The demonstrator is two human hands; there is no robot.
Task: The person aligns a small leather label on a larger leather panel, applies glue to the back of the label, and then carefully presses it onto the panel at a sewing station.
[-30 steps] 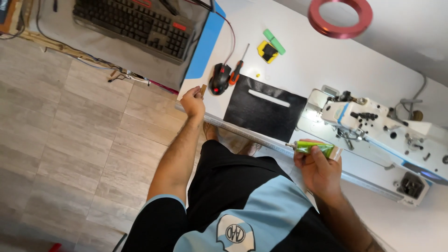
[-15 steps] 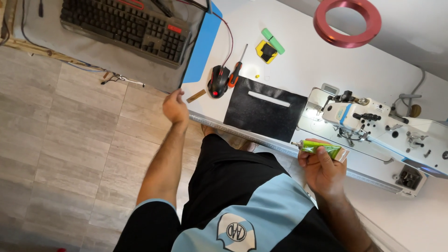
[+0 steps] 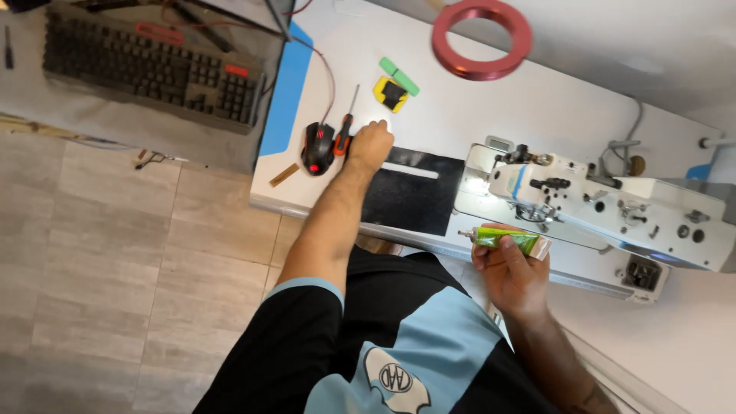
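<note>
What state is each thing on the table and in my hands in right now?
Left hand: resting on the table by the screwdriver.
Right hand: holding the green tube, nozzle pointing left.
Black sheet: flat.
Sewing machine: lamp lit.
Red ring: lying flat.

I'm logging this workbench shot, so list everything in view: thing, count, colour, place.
glue tube: 1, green, held in the right hand by the table's near edge
screwdriver: 1, red and black handle, beside the mouse, at the left hand
mouse: 1, black with red, left end of the table
black sheet: 1, black with a white strip, table front
sewing machine: 1, white, right side of the table
ring: 1, red, far side of the table
keyboard: 1, black, grey desk at left
table: 1, white
left hand: 1, on the table by the screwdriver
right hand: 1, gripping the tube
</note>
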